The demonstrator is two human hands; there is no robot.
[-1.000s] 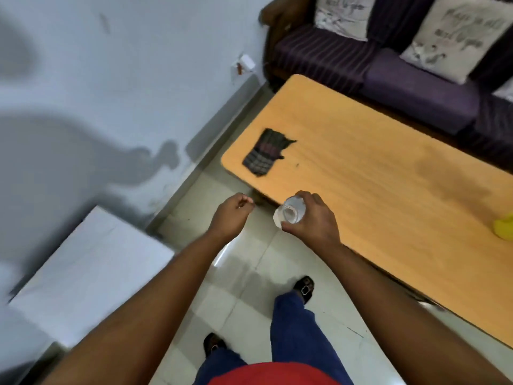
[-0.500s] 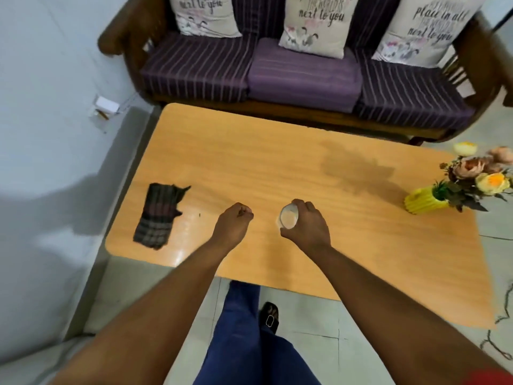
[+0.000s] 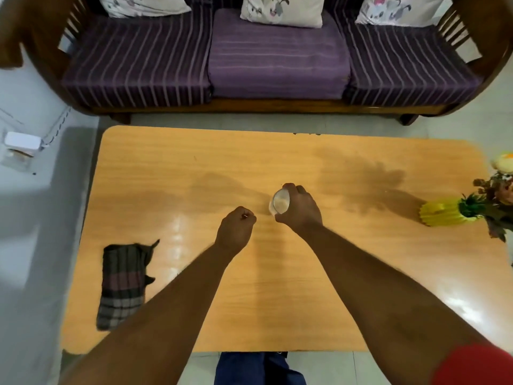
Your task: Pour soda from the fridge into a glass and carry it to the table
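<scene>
A home living room. A purple striped sofa (image 3: 277,59) with printed cushions (image 3: 280,9) sits at twelve o'clock. A wooden coffee table (image 3: 194,168) holds a flower vase (image 3: 444,216) at three o'clock.

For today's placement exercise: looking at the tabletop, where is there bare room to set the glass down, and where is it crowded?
Bare wood runs between the folded cloth and the yellow vase, and along the table edge nearest the sofa. The right hand holds the glass over that middle stretch. Only the right end, by the flowers, is crowded.
</scene>
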